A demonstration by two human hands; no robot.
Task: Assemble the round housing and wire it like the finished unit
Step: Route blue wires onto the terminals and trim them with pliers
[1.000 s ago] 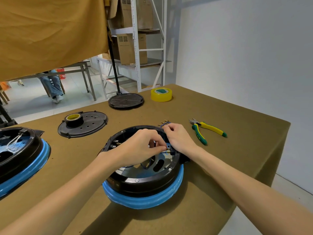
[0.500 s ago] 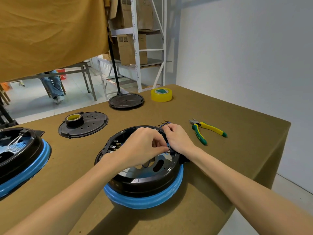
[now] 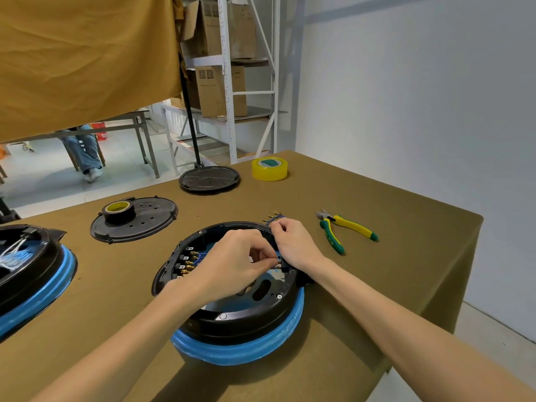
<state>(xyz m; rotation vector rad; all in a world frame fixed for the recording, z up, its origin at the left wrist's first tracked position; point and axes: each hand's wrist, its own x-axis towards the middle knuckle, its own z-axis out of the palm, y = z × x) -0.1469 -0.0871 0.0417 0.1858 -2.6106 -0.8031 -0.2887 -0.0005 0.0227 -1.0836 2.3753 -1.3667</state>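
Note:
A round black housing with a blue ring below it lies on the brown table in front of me. Brass terminals with blue wires line its left inner wall. My left hand reaches over the housing and pinches a small brass wire terminal at the right inner rim. My right hand rests on that rim and holds a bundle of blue wires with brass ends fanning out behind it. The finished unit sits at the left edge, partly cut off.
Yellow-green cutters lie right of the housing. A black lid with a tape roll on it sits behind left, another round black lid and yellow tape farther back. The table edge drops off at right.
The housing has tilted slightly, showing more of the brass terminals on its left wall. Both hands stay at the right rim, the left fingers working the terminal.

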